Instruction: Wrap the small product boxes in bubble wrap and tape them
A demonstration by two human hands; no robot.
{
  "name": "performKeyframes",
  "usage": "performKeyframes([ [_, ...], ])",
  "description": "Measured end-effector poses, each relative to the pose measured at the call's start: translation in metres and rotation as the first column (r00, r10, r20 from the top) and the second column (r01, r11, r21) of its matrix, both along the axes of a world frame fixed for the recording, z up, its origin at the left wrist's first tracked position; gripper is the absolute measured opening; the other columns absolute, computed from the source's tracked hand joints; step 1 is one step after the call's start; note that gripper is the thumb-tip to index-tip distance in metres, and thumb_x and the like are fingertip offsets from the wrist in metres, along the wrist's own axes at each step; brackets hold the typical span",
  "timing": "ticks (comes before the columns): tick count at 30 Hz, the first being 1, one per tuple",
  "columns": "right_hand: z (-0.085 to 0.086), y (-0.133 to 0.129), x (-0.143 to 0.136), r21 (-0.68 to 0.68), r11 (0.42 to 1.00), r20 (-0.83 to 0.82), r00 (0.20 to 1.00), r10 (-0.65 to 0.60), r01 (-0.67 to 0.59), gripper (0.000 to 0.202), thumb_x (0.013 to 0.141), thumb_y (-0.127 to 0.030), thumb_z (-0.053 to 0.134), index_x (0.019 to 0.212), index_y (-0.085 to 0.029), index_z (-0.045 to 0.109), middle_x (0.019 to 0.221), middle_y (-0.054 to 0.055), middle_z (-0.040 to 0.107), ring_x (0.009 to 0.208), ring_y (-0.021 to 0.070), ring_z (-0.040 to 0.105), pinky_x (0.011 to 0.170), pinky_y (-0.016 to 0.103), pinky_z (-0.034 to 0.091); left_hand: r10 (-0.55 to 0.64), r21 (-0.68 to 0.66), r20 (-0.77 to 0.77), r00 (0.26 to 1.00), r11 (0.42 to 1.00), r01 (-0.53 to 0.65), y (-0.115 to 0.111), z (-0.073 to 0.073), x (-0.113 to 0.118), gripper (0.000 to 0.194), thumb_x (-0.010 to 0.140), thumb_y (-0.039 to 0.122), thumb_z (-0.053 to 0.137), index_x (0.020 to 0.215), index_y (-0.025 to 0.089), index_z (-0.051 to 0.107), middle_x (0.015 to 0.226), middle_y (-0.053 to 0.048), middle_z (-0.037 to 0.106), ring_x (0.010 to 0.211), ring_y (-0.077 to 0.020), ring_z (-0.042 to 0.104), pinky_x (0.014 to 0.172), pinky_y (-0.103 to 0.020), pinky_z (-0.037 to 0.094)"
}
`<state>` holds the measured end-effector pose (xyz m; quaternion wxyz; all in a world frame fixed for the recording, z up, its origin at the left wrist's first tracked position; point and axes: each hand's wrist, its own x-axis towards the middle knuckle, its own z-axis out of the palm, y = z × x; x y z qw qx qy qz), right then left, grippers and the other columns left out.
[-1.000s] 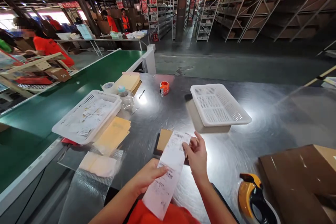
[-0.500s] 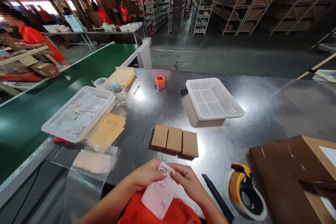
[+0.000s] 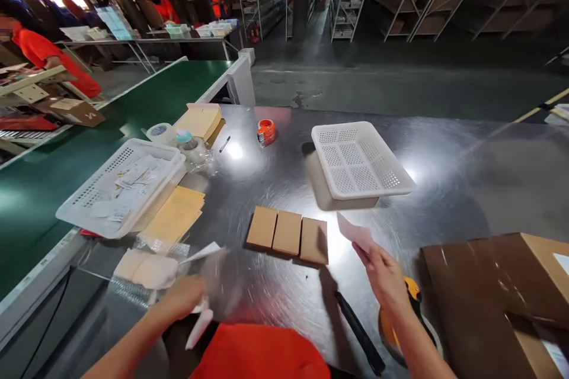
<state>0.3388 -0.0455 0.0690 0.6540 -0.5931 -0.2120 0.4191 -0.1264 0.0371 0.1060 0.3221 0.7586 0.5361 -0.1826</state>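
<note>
The left hand [image 3: 184, 297] pinches a blurred paper slip [image 3: 202, 281]; the right hand [image 3: 384, 275] grips a smaller pink-white slip [image 3: 354, 233], which sticks up and leftward from its fingers. Between and just beyond both hands lie three cardboard boxes [image 3: 287, 233], their row running left to right. Past the right hand sits an empty white basket [image 3: 358, 160]; beyond the left hand, a basket [image 3: 120, 186] of paper slips.

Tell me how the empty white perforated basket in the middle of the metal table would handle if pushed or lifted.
The white basket looks like thin, perforated plastic and holds nothing, so it is probably light for its size. On the smooth, shiny metal table it would likely slide easily rather than tip, being wide and shallow. Lifted by one rim, it may flex a little.
</note>
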Motion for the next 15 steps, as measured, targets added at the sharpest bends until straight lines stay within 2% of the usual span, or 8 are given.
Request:
performKeyframes([
  [1, -0.004, -0.003, 0.001, 0.044, 0.998, 0.189, 0.982, 0.028, -0.037, 0.03, 0.08, -0.053, 0.068, 0.091, -0.025, 0.074, 0.108, 0.004, 0.074, 0.105, 0.0221, 0.068, 0.1, 0.043, 0.052, -0.086, -0.02, -0.034, 0.996, 0.996, 0.085, -0.004, -0.002, 0.01, 0.02, 0.072, 0.014, 0.051, 0.063, 0.014, 0.07, 0.074, -0.01, 0.071, 0.079, -0.029, 0.065, 0.075, -0.039, 0.047],
  [2, -0.009, -0.006, -0.001, 0.068, 0.99, 0.398, 0.913, 0.086, -0.122, 0.028, 0.086, -0.046, 0.062, 0.101, -0.026, 0.073, 0.12, 0.006, 0.07, 0.115, 0.023, 0.063, 0.106, 0.046, 0.047, -0.192, -0.035, -0.027, 0.981, 0.981, 0.191, -0.008, -0.005, 0.026, 0.024, 0.076, 0.014, 0.049, 0.07, 0.015, 0.073, 0.088, -0.011, 0.074, 0.089, -0.0295, 0.066, 0.082, -0.039, 0.047],
  [3, -0.015, -0.007, -0.005, 0.073, 0.97, 0.596, 0.79, 0.144, -0.232, 0.027, 0.089, -0.039, 0.06, 0.11, -0.027, 0.072, 0.13, 0.006, 0.065, 0.123, 0.0236, 0.058, 0.109, 0.047, 0.044, -0.303, -0.058, 0.031, 0.953, 0.951, 0.304, -0.011, -0.008, 0.048, 0.025, 0.079, 0.014, 0.049, 0.076, 0.016, 0.075, 0.104, -0.011, 0.074, 0.1, -0.0289, 0.065, 0.089, -0.039, 0.046],
  [5, -0.029, -0.005, -0.013, 0.062, 0.9, 0.869, 0.467, 0.164, -0.432, 0.032, 0.09, -0.024, 0.058, 0.121, -0.029, 0.067, 0.142, 0.006, 0.054, 0.134, 0.0231, 0.047, 0.11, 0.044, 0.042, -0.493, 0.049, 0.176, 0.852, 0.869, 0.492, -0.017, -0.02, 0.096, 0.021, 0.082, 0.019, 0.055, 0.078, 0.017, 0.076, 0.146, -0.01, 0.05, 0.132, -0.0294, 0.047, 0.109, -0.041, 0.035],
  [6, -0.038, -0.003, -0.015, 0.053, 0.864, 0.935, 0.329, 0.133, -0.501, 0.038, 0.09, -0.018, 0.058, 0.125, -0.031, 0.064, 0.146, 0.005, 0.05, 0.136, 0.0225, 0.043, 0.109, 0.042, 0.044, -0.582, 0.115, 0.213, 0.784, 0.812, 0.572, -0.018, -0.027, 0.12, 0.016, 0.081, 0.024, 0.061, 0.078, 0.018, 0.076, 0.156, -0.008, 0.035, 0.141, -0.0323, 0.035, 0.115, -0.047, 0.026],
  [8, -0.055, 0.002, -0.015, 0.016, 0.814, 0.984, 0.152, 0.089, -0.581, 0.051, 0.089, -0.009, 0.056, 0.133, -0.035, 0.056, 0.152, 0.003, 0.041, 0.14, 0.0215, 0.038, 0.107, 0.038, 0.046, -0.699, 0.241, 0.217, 0.681, 0.715, 0.657, -0.018, -0.044, 0.161, 0.015, 0.083, 0.026, 0.063, 0.08, 0.019, 0.077, 0.16, -0.005, 0.025, 0.146, -0.0328, 0.024, 0.119, -0.053, 0.016],
  [11, -0.075, 0.008, -0.01, -0.075, 0.788, 0.987, 0.068, 0.147, -0.611, 0.06, 0.088, -0.005, 0.054, 0.137, -0.039, 0.049, 0.156, 0.001, 0.033, 0.141, 0.0223, 0.035, 0.106, 0.039, 0.048, -0.748, 0.347, 0.114, 0.653, 0.646, 0.68, -0.012, -0.063, 0.197, 0.02, 0.086, 0.018, 0.058, 0.091, 0.019, 0.077, 0.156, -0.008, 0.033, 0.144, -0.0314, 0.029, 0.118, -0.056, 0.017],
  [15, -0.089, 0.011, -0.009, -0.095, 0.773, 0.979, 0.084, 0.188, -0.627, 0.06, 0.088, -0.005, 0.056, 0.138, -0.037, 0.049, 0.157, 0.003, 0.032, 0.141, 0.0256, 0.034, 0.106, 0.043, 0.049, -0.741, 0.344, 0.051, 0.669, 0.642, 0.685, -0.005, -0.067, 0.209, 0.018, 0.087, 0.022, 0.06, 0.091, 0.018, 0.078, 0.152, -0.013, 0.04, 0.14, -0.0336, 0.037, 0.116, -0.058, 0.021],
])
